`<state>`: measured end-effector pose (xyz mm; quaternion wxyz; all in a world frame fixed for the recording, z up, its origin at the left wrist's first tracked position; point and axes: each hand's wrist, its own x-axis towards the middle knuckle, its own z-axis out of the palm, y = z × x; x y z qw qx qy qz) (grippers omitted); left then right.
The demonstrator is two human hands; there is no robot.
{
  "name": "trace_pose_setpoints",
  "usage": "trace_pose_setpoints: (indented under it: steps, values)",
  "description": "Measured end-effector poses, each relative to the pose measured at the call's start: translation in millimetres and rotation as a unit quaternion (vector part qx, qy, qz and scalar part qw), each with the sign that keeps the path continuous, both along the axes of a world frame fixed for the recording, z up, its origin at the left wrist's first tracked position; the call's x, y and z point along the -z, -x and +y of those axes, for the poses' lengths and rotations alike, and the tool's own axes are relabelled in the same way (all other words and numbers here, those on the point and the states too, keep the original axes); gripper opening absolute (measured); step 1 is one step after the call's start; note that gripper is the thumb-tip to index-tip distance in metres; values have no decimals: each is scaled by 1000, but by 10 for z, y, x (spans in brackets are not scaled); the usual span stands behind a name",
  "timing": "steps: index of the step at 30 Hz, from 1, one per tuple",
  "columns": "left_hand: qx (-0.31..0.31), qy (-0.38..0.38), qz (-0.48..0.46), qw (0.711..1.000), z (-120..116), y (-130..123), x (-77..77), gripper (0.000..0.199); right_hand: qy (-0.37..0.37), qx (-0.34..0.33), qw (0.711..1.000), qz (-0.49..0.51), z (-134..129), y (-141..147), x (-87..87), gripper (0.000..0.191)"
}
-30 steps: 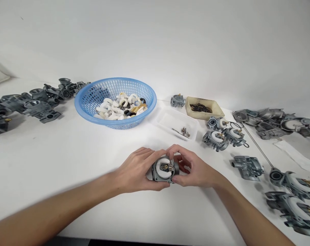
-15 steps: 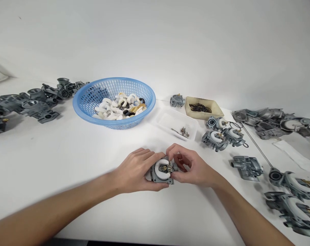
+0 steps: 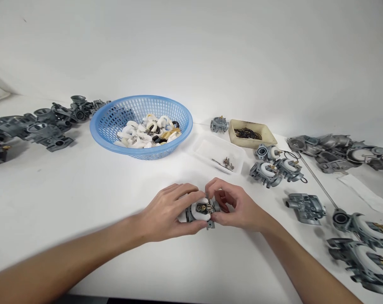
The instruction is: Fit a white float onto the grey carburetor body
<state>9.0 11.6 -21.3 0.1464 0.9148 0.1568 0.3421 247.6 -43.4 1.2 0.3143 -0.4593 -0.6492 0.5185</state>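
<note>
In the middle of the head view, a grey metal carburetor [image 3: 211, 225] is held just above or on the white table, its open float side facing up. A white C-shaped float [image 3: 196, 214] sits in it, with brass jets showing in the gap. My left hand [image 3: 169, 211] grips the carburetor from the left, thumb at the near side and index finger on the far side, over the float. At the right side, my right hand [image 3: 236, 204] is closed, thumb and fingertips on the two ends of the float hinge. Any small pin between those fingertips is hidden.
Behind stands a blue basket [image 3: 141, 153] of floats. A white tray [image 3: 207, 150] with small metal parts and a cream box [image 3: 267, 136] of black rubber rings are behind right. More carburetors [image 3: 306, 207] lie right, others [image 3: 49, 136] left. A thin rod [image 3: 318, 181] lies right.
My left index finger and thumb have shifted slightly on the carburetor, the finger now further over the float's far arm. The right hand stays almost in place.
</note>
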Motion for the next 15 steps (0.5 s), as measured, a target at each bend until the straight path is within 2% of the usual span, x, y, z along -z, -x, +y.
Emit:
trace_pose_setpoints:
  steps: [15]
  values:
    - [2, 23, 12, 1000, -13, -2, 10, 39, -19, -29, 998, 46, 24, -57, 21, 25]
